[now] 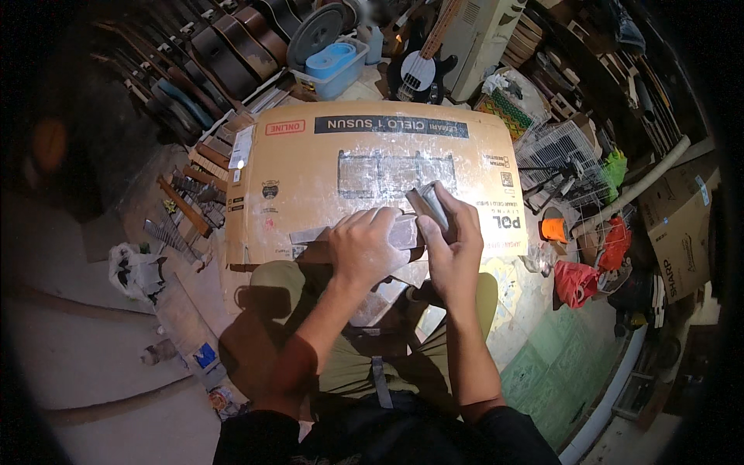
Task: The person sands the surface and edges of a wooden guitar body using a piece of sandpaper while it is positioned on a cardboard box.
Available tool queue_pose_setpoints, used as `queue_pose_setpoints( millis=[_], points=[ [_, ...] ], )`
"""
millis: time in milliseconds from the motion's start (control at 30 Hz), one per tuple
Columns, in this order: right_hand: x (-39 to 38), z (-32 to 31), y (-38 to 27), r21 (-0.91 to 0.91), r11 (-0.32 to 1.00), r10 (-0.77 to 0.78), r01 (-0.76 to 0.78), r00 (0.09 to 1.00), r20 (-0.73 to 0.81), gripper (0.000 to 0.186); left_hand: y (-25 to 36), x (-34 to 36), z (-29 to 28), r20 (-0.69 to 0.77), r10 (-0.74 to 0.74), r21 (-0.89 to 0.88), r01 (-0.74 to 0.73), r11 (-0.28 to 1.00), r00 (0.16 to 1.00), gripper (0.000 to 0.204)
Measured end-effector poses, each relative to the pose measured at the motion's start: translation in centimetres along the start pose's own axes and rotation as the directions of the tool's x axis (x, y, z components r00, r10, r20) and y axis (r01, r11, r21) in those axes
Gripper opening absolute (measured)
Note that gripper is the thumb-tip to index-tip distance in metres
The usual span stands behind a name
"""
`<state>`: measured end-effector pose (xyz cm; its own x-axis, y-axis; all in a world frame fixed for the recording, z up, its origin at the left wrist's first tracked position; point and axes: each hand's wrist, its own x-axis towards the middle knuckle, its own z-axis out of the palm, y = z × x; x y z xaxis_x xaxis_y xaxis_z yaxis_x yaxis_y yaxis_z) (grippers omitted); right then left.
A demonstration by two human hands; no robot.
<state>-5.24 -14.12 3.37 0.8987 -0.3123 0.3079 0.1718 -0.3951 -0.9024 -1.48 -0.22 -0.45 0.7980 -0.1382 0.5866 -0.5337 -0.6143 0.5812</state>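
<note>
A narrow, dusty grey-brown wooden piece [401,232] lies across my lap at the near edge of a cardboard sheet [310,167]. My left hand [358,246] is wrapped over its middle, and its tapered end shows to the left of that hand. In my right hand [456,246], between thumb and fingers, is a bent grey sheet [426,203] that looks like folded sandpaper. It is beside the right end of the wooden piece; whether they touch I cannot tell. Pale dust covers my left hand and the cardboard's middle.
Several guitar bodies [232,43] stand in a row at the far left. Beyond the cardboard are a blue tub [333,66] and a black bass guitar [418,74]. Wire racks [566,159] and a red bag [575,285] lie right; wood pieces [184,205] lie left.
</note>
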Motion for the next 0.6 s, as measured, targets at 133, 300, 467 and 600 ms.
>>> queue_pose_setpoints(
  millis=[133, 300, 467, 600],
  points=[
    [-5.8, -0.9, -1.3, -0.197, 0.968, -0.155, 0.156, 0.988, 0.019, 0.044, -1.0, -0.6, -0.2, 0.056, -0.051, 0.072, 0.047, 0.996, 0.997, 0.032],
    [-1.3, -0.1, 0.1, -0.026, 1.000, 0.007, -0.007, 1.000, -0.002, 0.047, -1.0, -0.4, -0.1, 0.027, -0.008, 0.011, 0.008, 1.000, 1.000, 0.030],
    [-3.1, -0.4, 0.0, -0.154, 0.983, -0.102, 0.104, 0.995, 0.023, 0.045, -1.2, -1.7, -0.2, 0.032, -0.012, 0.106, 0.008, 0.994, 0.999, 0.027],
    [-2.2, -0.8, -0.3, -0.143, 0.987, -0.066, 0.068, 0.998, 0.019, 0.043, -0.2, -1.2, -0.4, 0.062, -0.018, 0.041, 0.016, 0.999, 0.998, 0.025]
  ],
)
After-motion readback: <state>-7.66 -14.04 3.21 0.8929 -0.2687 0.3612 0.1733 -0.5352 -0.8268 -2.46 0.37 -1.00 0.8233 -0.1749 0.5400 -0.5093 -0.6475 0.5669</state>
